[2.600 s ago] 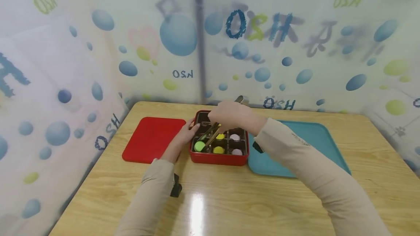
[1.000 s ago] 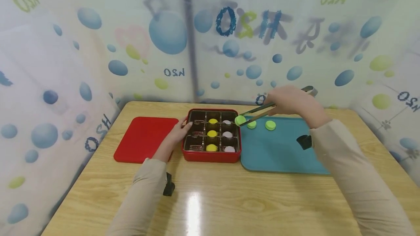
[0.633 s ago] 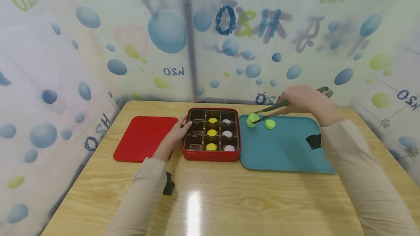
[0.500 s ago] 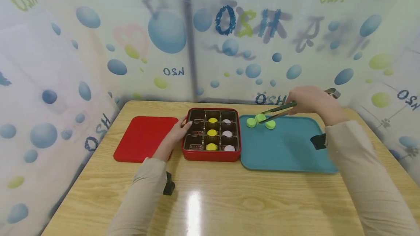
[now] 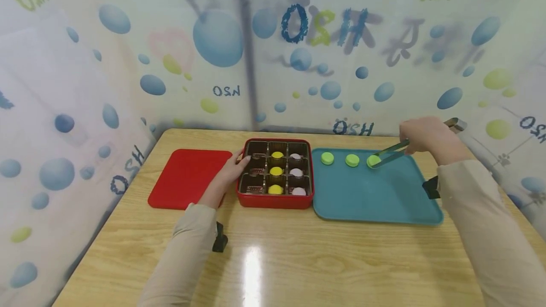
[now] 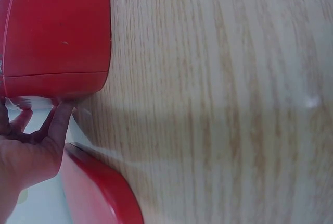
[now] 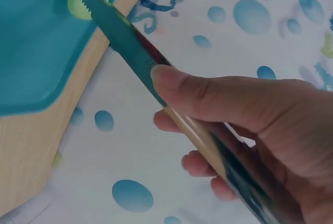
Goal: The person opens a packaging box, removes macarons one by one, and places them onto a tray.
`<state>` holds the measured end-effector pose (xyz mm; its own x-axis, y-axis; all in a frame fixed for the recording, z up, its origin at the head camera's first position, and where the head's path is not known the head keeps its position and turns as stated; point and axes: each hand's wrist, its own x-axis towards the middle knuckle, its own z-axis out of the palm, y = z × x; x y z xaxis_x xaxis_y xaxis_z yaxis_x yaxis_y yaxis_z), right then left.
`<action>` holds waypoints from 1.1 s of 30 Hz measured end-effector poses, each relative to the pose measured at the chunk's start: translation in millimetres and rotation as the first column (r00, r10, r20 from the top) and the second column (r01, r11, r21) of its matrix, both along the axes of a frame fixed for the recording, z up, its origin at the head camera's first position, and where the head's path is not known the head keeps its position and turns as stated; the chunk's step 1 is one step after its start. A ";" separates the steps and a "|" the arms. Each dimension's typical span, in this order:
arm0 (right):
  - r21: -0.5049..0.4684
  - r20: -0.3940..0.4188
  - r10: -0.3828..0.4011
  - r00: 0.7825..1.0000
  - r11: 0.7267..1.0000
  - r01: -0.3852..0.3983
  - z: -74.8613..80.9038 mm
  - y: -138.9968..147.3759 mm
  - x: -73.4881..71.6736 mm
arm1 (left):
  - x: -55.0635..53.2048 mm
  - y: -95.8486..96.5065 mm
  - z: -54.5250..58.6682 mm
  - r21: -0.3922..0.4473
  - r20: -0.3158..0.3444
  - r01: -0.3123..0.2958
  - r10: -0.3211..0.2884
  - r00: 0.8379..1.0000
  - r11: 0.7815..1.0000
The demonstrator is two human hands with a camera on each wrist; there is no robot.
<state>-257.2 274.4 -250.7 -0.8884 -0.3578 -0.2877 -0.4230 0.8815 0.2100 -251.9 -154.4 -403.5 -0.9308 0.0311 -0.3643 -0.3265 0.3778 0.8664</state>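
My right hand (image 5: 428, 139) holds metal tongs (image 7: 130, 52), thumb along one arm. The tongs' toothed tips are at a green macaron (image 5: 373, 161) on the blue tray (image 5: 362, 203). Two more green macarons (image 5: 352, 160) lie to its left, making a row along the tray's back. My left hand (image 5: 228, 172) holds the left wall of a red box (image 5: 273, 201), thumb over the rim and fingertips against the outside. Its dark divided insert has yellow macarons (image 5: 276, 172) in the middle column and pale lilac ones (image 5: 296, 173) in the right column; the left column is bare.
A red lid (image 5: 187, 179) lies flat on the wooden table (image 5: 273, 255), left of the box. The tray stands right beside the box's right side. A patterned wall (image 5: 273, 84) rises behind the table's back edge.
The tongs lifted a green macaron from the box's front-left compartment and carried it right, past two others, to the tray. My left hand stays on the box.
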 end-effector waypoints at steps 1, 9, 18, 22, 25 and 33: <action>0.013 -0.005 0.001 1.000 1.000 -0.001 -0.2 0.5 -0.3 | -0.2 0.1 0.2 -0.001 -0.003 0.002 -0.002 1.000 1.000; 0.052 -0.016 0.016 1.000 0.999 -0.016 -2.4 3.8 -3.2 | -1.0 0.6 -1.4 -0.013 -0.010 0.007 -0.007 1.000 1.000; 0.048 0.010 -0.001 1.000 0.999 0.001 -4.4 6.8 -5.5 | 0.9 0.4 -0.8 -0.012 -0.013 0.000 0.000 1.000 1.000; 0.032 0.013 -0.014 1.000 0.999 0.014 -2.0 9.4 -4.4 | 1.5 0.6 0.7 -0.015 -0.005 0.001 -0.001 1.000 1.000; 0.001 -0.007 -0.023 1.000 1.000 0.023 -0.8 8.3 -4.2 | 1.6 0.2 2.0 -0.011 -0.003 0.001 -0.001 1.000 1.000; -0.122 -0.029 0.001 1.000 0.993 -0.005 -11.3 -4.8 -6.2 | 0.3 -0.2 -0.2 -0.009 0.000 0.004 -0.004 1.000 1.000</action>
